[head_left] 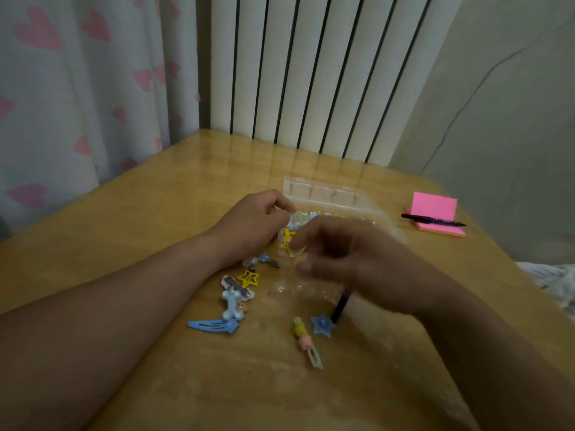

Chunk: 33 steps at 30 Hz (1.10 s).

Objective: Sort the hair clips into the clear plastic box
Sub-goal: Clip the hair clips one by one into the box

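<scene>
The clear plastic box (329,199) stands mid-table with its lid tipped back; a few small clips show inside, among them a yellow one (287,241). My left hand (255,225) pinches the box's left rim. Blurred by motion, my right hand (348,253) hovers over the box with curled fingers; whether it holds anything is unclear. Loose clips lie in front of the box: a yellow star (249,278), a blue bone shape (231,303), a long blue snap clip (214,325), a blue star (322,325) and a yellow-pink clip (306,340).
A pink sticky-note pad (435,206) with a black pen (432,219) across it lies at the right. A black stick-like object (340,307) pokes out under my right wrist. A white radiator (311,73) and a heart-print curtain (77,88) back the wooden table (186,188).
</scene>
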Motion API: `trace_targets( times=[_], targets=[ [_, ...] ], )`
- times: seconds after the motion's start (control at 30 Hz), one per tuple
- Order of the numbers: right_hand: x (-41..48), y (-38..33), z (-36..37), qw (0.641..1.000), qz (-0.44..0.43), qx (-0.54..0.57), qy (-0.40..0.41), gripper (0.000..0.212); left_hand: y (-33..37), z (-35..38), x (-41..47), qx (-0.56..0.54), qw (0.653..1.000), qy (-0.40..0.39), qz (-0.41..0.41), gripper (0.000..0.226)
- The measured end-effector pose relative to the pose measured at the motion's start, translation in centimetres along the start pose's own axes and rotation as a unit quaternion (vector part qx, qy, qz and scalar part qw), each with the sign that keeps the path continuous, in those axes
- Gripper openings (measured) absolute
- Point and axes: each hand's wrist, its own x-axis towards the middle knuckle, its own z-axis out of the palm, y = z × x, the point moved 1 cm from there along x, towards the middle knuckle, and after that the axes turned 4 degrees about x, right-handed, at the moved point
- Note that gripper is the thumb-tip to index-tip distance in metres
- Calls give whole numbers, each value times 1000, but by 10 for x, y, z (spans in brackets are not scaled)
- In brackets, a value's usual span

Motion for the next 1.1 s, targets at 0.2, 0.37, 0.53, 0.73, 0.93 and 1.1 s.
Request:
trace_targets(
  times=[0.2,0.37,0.53,0.73,0.93,1.1],
  targets=[
    [-1,49,-59,940,59,-88,324,3,1,0,0,3,1000,0,-2,17],
    [10,74,-49,936,90,-173,293,7,2,0,-2,11,1000,-2,1,17],
    [20,83,-46,928,93,-222,284,6,2,-1,-2,14,1000,-2,4,17],
    [17,84,-45,927,84,-217,293,8,1,0,-2,10,1000,-5,9,16],
    [11,77,-41,926,59,-200,315,9,0,0,-1,-1,1000,-5,3,17],
    [4,48,-33,942,3,-172,289,10,-1,-1,-1,-9,1000,-9,1,16]
  ],
)
